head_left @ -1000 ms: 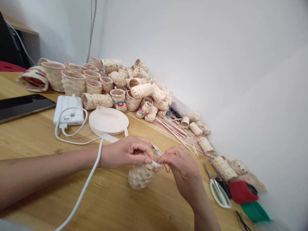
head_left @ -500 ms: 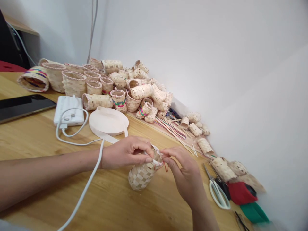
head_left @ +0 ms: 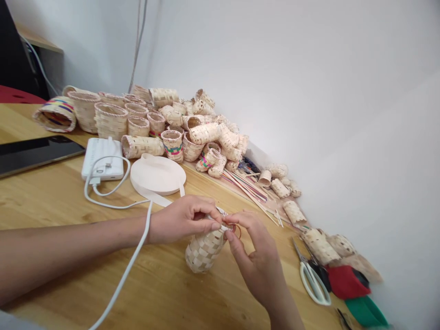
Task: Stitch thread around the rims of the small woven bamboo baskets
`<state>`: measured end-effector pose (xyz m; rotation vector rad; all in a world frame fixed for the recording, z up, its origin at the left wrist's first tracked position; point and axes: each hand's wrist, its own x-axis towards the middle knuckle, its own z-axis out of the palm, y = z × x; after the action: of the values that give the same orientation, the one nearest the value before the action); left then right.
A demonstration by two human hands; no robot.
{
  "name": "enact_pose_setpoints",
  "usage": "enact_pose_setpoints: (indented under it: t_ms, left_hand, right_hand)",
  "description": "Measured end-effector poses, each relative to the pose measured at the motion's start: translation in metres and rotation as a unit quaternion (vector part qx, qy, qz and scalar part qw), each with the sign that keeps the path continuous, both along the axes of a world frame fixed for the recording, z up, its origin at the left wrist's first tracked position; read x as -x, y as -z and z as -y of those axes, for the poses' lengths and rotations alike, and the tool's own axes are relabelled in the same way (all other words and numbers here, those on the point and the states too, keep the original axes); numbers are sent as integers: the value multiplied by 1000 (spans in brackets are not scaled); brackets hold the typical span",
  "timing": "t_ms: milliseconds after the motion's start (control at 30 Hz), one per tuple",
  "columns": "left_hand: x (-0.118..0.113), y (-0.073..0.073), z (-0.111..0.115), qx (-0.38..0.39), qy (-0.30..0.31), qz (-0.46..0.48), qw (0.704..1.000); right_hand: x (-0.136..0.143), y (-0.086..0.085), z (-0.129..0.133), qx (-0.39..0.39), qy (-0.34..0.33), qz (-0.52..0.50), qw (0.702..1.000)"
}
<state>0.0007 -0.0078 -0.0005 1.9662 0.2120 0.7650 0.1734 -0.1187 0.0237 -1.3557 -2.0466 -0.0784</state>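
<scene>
A small woven basket [head_left: 203,252] of pale strips leans on the wooden table between my hands, its mouth turned up. Thumb and fingers of my left hand [head_left: 192,217] pinch the basket's rim, where a white band lies along the edge. My right hand [head_left: 256,250] has its thumb and forefinger closed on the right side of the same rim. A loop of red thread [head_left: 238,231] stands out by the right fingers; whether they pinch the thread as well, I cannot tell. The fingers partly cover the rim.
Behind lie a roll of white ribbon [head_left: 158,174], a white power bank [head_left: 103,158] with its cable, and a phone [head_left: 37,153]. Many woven baskets [head_left: 112,120] are piled along the wall. Scissors [head_left: 314,279], red tape [head_left: 349,282] and green tape [head_left: 366,311] lie at right.
My right hand has moved left, its thumb and forefinger now on the rim close to my left fingertips. The red thread loop looks rounder. The view has shifted slightly.
</scene>
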Motion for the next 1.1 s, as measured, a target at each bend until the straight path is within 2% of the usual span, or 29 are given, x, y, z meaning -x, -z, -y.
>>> enact_pose_setpoints:
  t_ms: [267,367,467,567,667,733,767,833,933,1000,1100]
  left_hand:
    - [-1,1,0,16,-18,-5,1000]
    - [-1,1,1,7,-23,-8,1000]
    - [-2,2,2,-3,-32,-6,999]
    - [-2,3,1,-29,-70,12,997]
    - [-1,2,-2,-70,-137,31,988]
    - [1,1,-3,-115,-178,42,976]
    - [2,1,-3,-144,-192,51,969]
    - [3,0,-2,-205,-209,73,953]
    - [5,1,1,-289,-220,96,927]
    - [6,1,3,-330,-223,103,912]
    - [7,2,5,-369,-215,107,898]
  right_hand:
    - [0,5,-9,-25,-37,-34,998]
    - [-1,8,-13,-50,-55,-17,997]
    - [0,8,-12,-90,-37,32,995]
    - [7,4,-5,-151,-34,48,987]
    - [15,1,5,-112,-123,-29,986]
    - [18,2,10,-66,-169,-145,973]
    - [18,3,11,-51,-172,-207,962]
    - [16,7,11,-37,-134,-300,944]
    - [13,10,3,5,-8,-378,926]
    - [12,13,-4,44,61,-404,912]
    - [12,20,-16,107,108,-403,903]
